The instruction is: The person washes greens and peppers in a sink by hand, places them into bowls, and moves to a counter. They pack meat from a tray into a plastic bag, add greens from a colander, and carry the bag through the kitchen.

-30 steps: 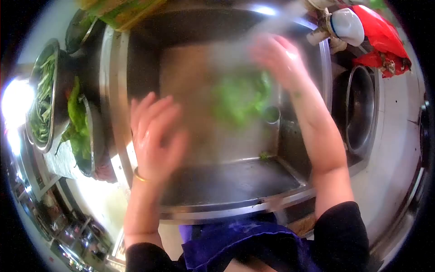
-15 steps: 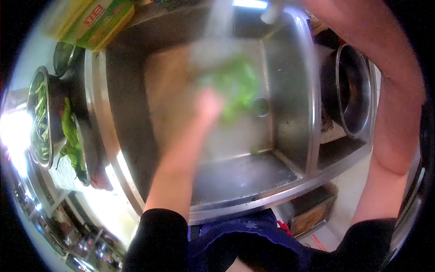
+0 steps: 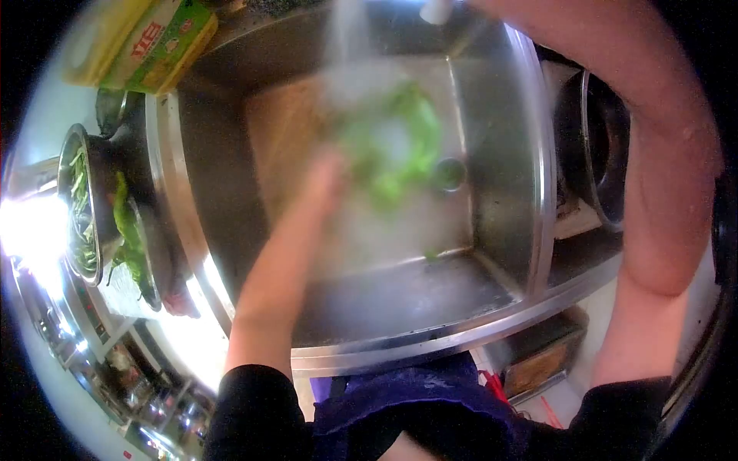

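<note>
Blurred green vegetables (image 3: 415,146) lie in a loose ring on the floor of the metal sink (image 3: 503,177), under a whitish stream of water (image 3: 350,38) from above. At their left edge is my left hand (image 3: 329,173), smeared by motion, so its fingers cannot be made out. My right arm reaches up along the right side and over the top of the view. The right hand itself is outside the frame. A small green piece sits near the sink's front, beyond the round drain (image 3: 449,175).
To the left stand a metal bowl of cut green pieces (image 3: 81,207) and long green peppers (image 3: 131,246) on a dish. A yellow-green box (image 3: 165,46) is at the upper left. Right of the sink is a metal pot (image 3: 603,146); a bin (image 3: 538,353) stands below.
My left hand has moved slightly left, and the forearm has shifted left and down. The view has shifted a little. The greens remain under the water.
</note>
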Available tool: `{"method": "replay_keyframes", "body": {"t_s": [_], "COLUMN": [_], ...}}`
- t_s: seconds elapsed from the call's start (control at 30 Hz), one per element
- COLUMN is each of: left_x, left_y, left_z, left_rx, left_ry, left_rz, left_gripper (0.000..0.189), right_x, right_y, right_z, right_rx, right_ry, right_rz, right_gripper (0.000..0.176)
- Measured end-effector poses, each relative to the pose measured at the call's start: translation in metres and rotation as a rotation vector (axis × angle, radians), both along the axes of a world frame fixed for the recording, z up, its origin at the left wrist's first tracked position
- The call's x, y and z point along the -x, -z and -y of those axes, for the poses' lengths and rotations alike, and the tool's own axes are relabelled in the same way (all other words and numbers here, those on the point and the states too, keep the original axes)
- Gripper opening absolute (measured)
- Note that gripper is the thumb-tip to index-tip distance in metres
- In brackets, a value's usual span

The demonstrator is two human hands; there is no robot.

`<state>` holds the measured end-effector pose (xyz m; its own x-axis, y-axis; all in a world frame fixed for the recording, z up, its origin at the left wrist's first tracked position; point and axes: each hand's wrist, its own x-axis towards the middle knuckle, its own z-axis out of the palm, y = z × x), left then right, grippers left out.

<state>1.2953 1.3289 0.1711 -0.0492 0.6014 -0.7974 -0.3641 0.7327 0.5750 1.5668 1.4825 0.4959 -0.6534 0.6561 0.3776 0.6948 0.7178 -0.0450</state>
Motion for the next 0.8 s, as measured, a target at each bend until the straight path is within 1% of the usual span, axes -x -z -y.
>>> {"method": "replay_keyframes", "body": {"t_s": [0.07,0.13,0.17,0.23,0.27,0.37,0.43,0.47,0.57,0.6,0.63,0.67,0.7,0.73,0.8], "left_x": [0.010,0.020,0.020,0.013,0.015,0.001,-0.002,-0.001,0.036,0.028,0.040,0.061,0.074,0.077,0.063], "left_y": [0.002,0.025,0.036,0.038,0.038,0.009,-0.038,-0.052,-0.037,-0.075,-0.053,-0.010,0.014,0.011,0.029], "left_z": [0.008,0.014,0.015,0.015,0.012,0.000,-0.008,-0.010,-0.013,-0.014,-0.013,-0.012,-0.011,-0.013,-0.011], "left_rx": [0.069,0.092,0.062,0.004,0.013,-0.109,-0.184,-0.223,-0.510,-0.411,-0.430,-0.442,-0.446,-0.426,-0.387], "left_ry": [-0.172,-0.265,-0.268,-0.276,-0.261,-0.342,-0.355,-0.362,-0.228,-0.304,-0.115,0.080,0.278,0.567,0.659], "left_rz": [0.347,0.499,0.533,0.606,0.637,0.616,0.383,0.262,-0.122,-0.148,-0.407,-0.661,-0.912,-1.070,-1.352], "left_gripper": [0.034,0.034,0.035,0.035,0.036,0.036,0.033,0.032,0.028,0.028,0.030,0.033,0.035,0.041,0.042], "right_x": [-0.001,-0.001,0.000,0.001,0.002,0.002,0.001,0.001,0.002,0.001,0.001,0.001,0.002,0.002,0.005], "right_y": [0.000,0.001,0.002,0.004,0.005,0.007,0.007,0.006,0.007,0.007,0.007,0.007,0.009,0.010,0.011], "right_z": [0.000,-0.001,-0.001,-0.001,-0.002,-0.002,-0.002,-0.002,-0.004,-0.004,-0.005,-0.004,-0.004,-0.005,-0.005], "right_rx": [-0.002,0.000,-0.001,0.006,0.005,0.002,0.000,-0.002,-0.004,-0.007,-0.012,-0.010,-0.009,-0.012,-0.016], "right_ry": [0.002,0.001,0.004,0.001,0.002,0.004,0.005,0.006,0.010,0.010,0.009,0.011,0.012,0.012,0.011], "right_rz": [-0.004,-0.006,-0.007,-0.006,-0.004,0.001,0.002,-0.004,-0.011,-0.012,-0.013,-0.016,-0.019,-0.017,-0.021], "right_gripper": [0.025,0.025,0.025,0.026,0.026,0.027,0.027,0.027,0.028,0.028,0.029,0.029,0.029,0.029,0.030]}}
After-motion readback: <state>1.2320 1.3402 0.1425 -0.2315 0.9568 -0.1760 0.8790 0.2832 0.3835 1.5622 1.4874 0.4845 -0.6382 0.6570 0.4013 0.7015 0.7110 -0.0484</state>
